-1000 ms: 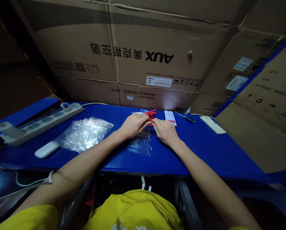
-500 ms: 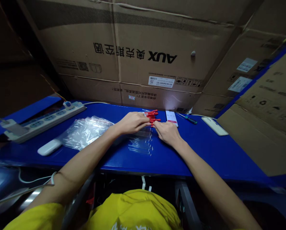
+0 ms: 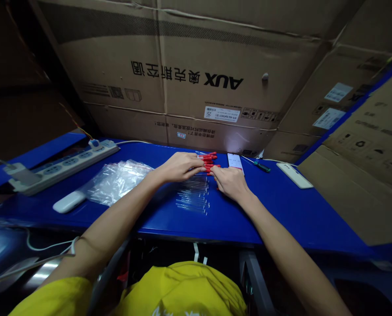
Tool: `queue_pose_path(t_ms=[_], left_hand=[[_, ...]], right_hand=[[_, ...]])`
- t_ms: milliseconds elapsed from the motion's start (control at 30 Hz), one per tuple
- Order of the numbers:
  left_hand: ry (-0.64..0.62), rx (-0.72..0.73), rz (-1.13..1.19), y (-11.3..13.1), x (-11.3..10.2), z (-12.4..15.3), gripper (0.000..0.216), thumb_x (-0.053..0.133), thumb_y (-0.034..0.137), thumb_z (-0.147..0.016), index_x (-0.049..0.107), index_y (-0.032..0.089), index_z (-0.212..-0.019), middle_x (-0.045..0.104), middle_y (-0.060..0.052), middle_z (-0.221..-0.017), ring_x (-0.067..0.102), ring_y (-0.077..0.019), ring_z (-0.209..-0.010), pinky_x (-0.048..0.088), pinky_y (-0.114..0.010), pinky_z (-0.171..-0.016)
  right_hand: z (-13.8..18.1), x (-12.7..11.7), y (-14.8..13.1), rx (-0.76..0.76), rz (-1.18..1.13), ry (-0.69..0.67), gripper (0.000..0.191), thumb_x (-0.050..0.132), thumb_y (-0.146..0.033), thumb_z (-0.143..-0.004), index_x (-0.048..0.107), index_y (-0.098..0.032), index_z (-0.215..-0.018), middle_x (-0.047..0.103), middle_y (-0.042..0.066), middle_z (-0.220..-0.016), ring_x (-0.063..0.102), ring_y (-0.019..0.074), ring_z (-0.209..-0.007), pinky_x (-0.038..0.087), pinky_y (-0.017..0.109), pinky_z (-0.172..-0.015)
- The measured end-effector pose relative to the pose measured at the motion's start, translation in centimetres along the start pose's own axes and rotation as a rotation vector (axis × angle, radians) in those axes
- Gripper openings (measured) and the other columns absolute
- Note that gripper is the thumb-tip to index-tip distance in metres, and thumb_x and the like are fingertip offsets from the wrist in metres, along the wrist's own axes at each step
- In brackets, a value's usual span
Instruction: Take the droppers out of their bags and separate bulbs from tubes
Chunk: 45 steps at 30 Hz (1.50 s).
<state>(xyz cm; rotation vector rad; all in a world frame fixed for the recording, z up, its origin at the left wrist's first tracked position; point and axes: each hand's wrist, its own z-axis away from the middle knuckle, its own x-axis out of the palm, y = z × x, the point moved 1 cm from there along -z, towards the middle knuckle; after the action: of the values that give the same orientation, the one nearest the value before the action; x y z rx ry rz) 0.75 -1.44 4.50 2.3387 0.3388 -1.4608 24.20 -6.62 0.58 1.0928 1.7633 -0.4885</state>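
Note:
A row of clear thin tubes (image 3: 193,197) with red caps (image 3: 209,159) lies on the blue table (image 3: 281,210). My left hand (image 3: 179,166) rests on the tubes near the red caps, fingers curled down and pinching at them. Just right of the caps, my right hand (image 3: 229,182) lies palm down with its fingertips pressed on the red ends. Which tube each hand grips is hidden by the fingers.
A pile of clear zip bags (image 3: 117,180) and a white oblong device (image 3: 68,202) lie at the left, with a power strip (image 3: 61,164) behind. A phone (image 3: 235,161), a green-handled screwdriver (image 3: 260,165) and a white device (image 3: 294,175) lie at the right. Cardboard boxes (image 3: 196,74) wall the back and right.
Both hands stay on the capped tube ends with only slight finger movement. The camera view has shifted a little.

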Motion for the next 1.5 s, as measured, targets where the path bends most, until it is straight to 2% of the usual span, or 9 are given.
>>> queue_pose_path(t_ms=[400, 667, 800, 933, 1167, 1500], left_hand=[[-0.01, 0.069, -0.105, -0.2, -0.5, 0.0, 0.041, 0.04, 0.042, -0.114, 0.076, 0.021, -0.11, 0.076, -0.008, -0.099, 0.067, -0.0199, -0.087, 0.043, -0.03, -0.074], [-0.065, -0.065, -0.022, 0.4, 2.0, -0.1, 0.039, 0.036, 0.043, -0.114, 0.068, 0.022, -0.121, 0.078, -0.007, -0.121, 0.072, -0.0238, -0.107, 0.049, -0.032, -0.084], [-0.089, -0.097, -0.014, 1.2, 2.8, -0.4, 0.041, 0.035, 0.045, -0.114, 0.067, 0.019, -0.11, 0.078, -0.008, -0.108, 0.073, -0.0239, -0.096, 0.048, -0.032, -0.079], [-0.096, -0.051, -0.012, 1.0, 2.4, -0.5, 0.045, 0.033, 0.044, -0.115, 0.066, 0.019, -0.098, 0.076, -0.006, -0.094, 0.071, -0.0218, -0.085, 0.045, -0.031, -0.074], [-0.09, 0.004, -0.129, 0.2, 1.6, -0.4, 0.046, 0.035, 0.046, -0.114, 0.071, 0.021, -0.103, 0.076, -0.006, -0.089, 0.068, -0.0202, -0.077, 0.037, -0.03, -0.065], [-0.09, 0.02, -0.216, 0.0, 1.5, -0.5, 0.048, 0.034, 0.047, -0.115, 0.07, 0.02, -0.099, 0.074, -0.007, -0.084, 0.065, -0.0193, -0.07, 0.033, -0.03, -0.061]], right_hand=[[0.0, -0.1, 0.2, -0.046, 0.065, 0.036, 0.043, 0.033, -0.034, -0.116, 0.07, -0.018, -0.101, 0.079, 0.006, -0.083, 0.062, 0.0174, -0.068, 0.027, 0.034, -0.068], [-0.1, 0.2, 0.1, -0.075, 0.151, 0.035, 0.044, 0.034, -0.035, -0.116, 0.071, -0.019, -0.099, 0.076, 0.006, -0.08, 0.061, 0.0185, -0.069, 0.027, 0.035, -0.07], [-0.1, 0.9, -0.3, -0.104, 0.171, 0.053, 0.037, 0.037, -0.028, -0.114, 0.07, -0.017, -0.1, 0.075, 0.007, -0.08, 0.061, 0.0187, -0.071, 0.027, 0.035, -0.07], [0.0, 0.8, -0.4, -0.129, 0.172, 0.109, 0.043, 0.035, -0.031, -0.115, 0.07, -0.017, -0.095, 0.073, 0.007, -0.075, 0.061, 0.019, -0.071, 0.027, 0.035, -0.07], [-0.1, 0.4, -0.3, -0.113, 0.15, 0.079, 0.037, 0.041, -0.03, -0.113, 0.072, -0.018, -0.097, 0.075, 0.006, -0.075, 0.06, 0.0181, -0.069, 0.026, 0.035, -0.069], [-0.2, 0.0, -0.5, -0.082, 0.155, 0.069, 0.05, 0.031, -0.038, -0.117, 0.074, -0.02, -0.097, 0.075, 0.006, -0.074, 0.057, 0.0176, -0.065, 0.027, 0.035, -0.069]])
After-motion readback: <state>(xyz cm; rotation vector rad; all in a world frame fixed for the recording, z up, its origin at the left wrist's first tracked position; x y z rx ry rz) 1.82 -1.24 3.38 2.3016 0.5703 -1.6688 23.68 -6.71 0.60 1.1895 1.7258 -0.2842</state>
